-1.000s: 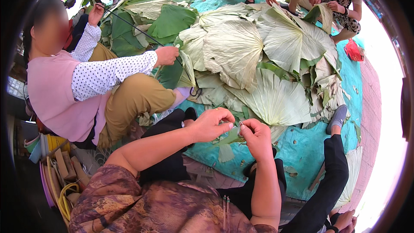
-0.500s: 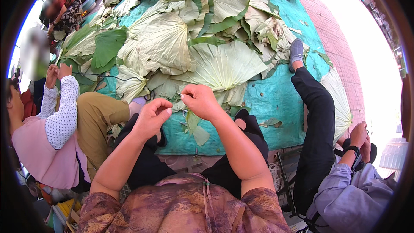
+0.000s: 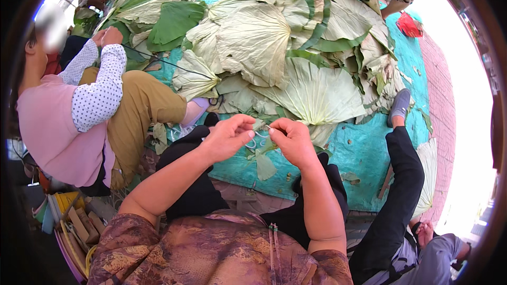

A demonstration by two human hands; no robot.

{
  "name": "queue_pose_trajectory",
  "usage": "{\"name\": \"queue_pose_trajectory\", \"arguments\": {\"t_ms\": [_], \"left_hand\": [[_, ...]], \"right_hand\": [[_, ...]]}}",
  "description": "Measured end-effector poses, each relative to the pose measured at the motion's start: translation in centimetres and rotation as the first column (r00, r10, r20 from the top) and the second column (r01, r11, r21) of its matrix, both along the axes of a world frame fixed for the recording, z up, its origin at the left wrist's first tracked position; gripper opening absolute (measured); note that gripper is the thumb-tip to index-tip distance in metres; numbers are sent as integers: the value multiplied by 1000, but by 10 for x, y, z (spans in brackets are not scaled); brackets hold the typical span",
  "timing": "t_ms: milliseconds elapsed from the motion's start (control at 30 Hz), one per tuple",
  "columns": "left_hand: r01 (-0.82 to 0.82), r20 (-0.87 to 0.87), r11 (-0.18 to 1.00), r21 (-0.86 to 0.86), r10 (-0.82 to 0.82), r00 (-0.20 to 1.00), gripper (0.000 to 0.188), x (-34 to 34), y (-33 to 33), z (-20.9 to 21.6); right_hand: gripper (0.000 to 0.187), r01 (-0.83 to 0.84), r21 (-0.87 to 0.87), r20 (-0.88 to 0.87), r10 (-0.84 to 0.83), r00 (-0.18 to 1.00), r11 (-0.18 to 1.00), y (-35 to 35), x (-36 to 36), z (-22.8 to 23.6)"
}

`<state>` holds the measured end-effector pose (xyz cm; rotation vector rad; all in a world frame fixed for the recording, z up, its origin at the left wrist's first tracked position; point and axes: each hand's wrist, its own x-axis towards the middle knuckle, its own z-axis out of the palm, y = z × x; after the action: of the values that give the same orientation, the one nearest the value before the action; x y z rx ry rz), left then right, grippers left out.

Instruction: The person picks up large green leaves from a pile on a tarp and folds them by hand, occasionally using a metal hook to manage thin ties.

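My left hand [image 3: 228, 136] and my right hand [image 3: 291, 139] are raised close together above my knees, fingertips pinched on a small folded green leaf piece [image 3: 262, 145] with a thin light thread or sliver between them. A strip of the leaf hangs down below my hands. Just beyond lies a heap of large round pale-green lotus leaves [image 3: 274, 47] spread on a teal tarp [image 3: 364, 153].
A person in a pink vest and dotted sleeves [image 3: 79, 105] sits at my left, hands raised. Another person's dark trouser leg and grey shoe [image 3: 400, 106] stretch along my right. A further person sits at the far right top, beside a red bag [image 3: 409, 25]. Books lie at lower left.
The view has swung between frames. My hands stay together on the leaf piece, now pinched closer. The person at my left has lifted both hands up.
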<state>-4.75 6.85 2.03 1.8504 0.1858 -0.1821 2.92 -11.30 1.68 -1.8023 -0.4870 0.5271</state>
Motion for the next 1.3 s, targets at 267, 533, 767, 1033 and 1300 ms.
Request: {"name": "queue_pose_trajectory", "arguments": {"t_ms": [267,533,767,1033,1300], "left_hand": [[330,41,904,272,-354,935,27,38,-15,5],[292,-27,936,194,-293,956,27,65,11,-4],[43,-105,990,-137,-57,993,28,89,42,-26],[-248,-320,884,-397,120,940,29,124,59,-26],[-637,-507,665,-390,423,751,25,172,116,-72]], "right_hand": [[7,57,-2,-190,-56,980,998,7,-2,3],[7,159,-28,-236,-161,958,987,6,4,5],[7,169,-54,-276,-177,945,984,9,10,11],[8,184,-48,-302,-190,934,982,11,16,12],[9,269,-78,-352,-279,893,960,5,25,12]]}}
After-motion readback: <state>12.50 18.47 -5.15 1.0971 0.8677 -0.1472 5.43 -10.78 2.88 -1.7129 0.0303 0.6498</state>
